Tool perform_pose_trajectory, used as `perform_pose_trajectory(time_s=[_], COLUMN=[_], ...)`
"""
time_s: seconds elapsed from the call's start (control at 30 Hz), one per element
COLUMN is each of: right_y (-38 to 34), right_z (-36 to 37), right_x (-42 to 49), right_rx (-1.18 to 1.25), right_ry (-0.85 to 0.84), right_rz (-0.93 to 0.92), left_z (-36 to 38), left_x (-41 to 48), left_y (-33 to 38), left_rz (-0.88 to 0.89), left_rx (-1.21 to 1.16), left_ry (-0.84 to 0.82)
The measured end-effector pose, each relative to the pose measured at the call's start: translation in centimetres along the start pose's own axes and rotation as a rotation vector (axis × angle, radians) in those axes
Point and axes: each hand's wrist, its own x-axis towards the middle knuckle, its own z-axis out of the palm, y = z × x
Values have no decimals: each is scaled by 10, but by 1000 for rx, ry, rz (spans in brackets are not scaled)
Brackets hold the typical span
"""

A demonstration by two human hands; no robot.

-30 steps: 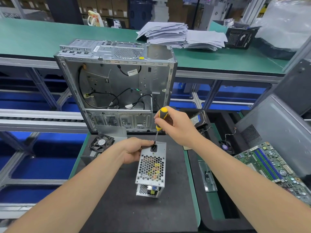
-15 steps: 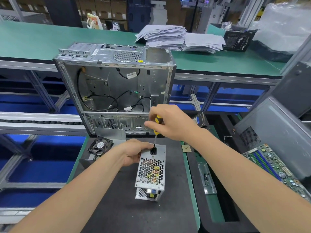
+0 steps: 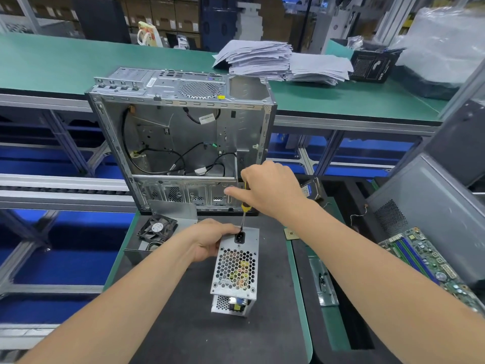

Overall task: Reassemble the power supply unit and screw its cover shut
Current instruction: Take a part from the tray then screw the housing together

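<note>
Head view: the boxy sheet-metal power supply unit (image 3: 236,269), honeycomb-perforated, is stood on a dark matte mat (image 3: 183,324) before an open steel computer case (image 3: 183,132). Its top left edge is gripped by the left hand (image 3: 210,240). A yellow-and-black screwdriver (image 3: 244,206) is clasped in the right hand (image 3: 270,187), its thin shaft set at the unit's top.

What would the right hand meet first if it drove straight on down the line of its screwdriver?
The silver perforated power supply unit: the yellow-and-black screwdriver in the right hand points at its far edge beside the black socket, seemingly touching. The left hand grips that end.
</note>
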Motion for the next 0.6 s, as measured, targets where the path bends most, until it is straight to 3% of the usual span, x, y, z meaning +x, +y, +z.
perform_pose_trajectory(time_s=[0.1,0.23,0.33,0.43,0.6], right_y=[-6,2,9,15,5], right_z=[-1,-11,-16,-15,-12], right_x=[-1,-3,-4,-3,1], right_rx=[11,333,437,398,138], right_ry=[34,-129,-238,-205,-132], right_rz=[-30,-242,-311,-288,-52], left_z=[0,0,-2,-3,-1], left_x=[-1,-5,-7,-7,-5], left_y=[1,3,4,3,3], left_rz=[-1,-19,-48,-61,-54], left_rx=[7,-13,-59,-78,-66], left_ry=[-7,-32,-70,-80,-82])
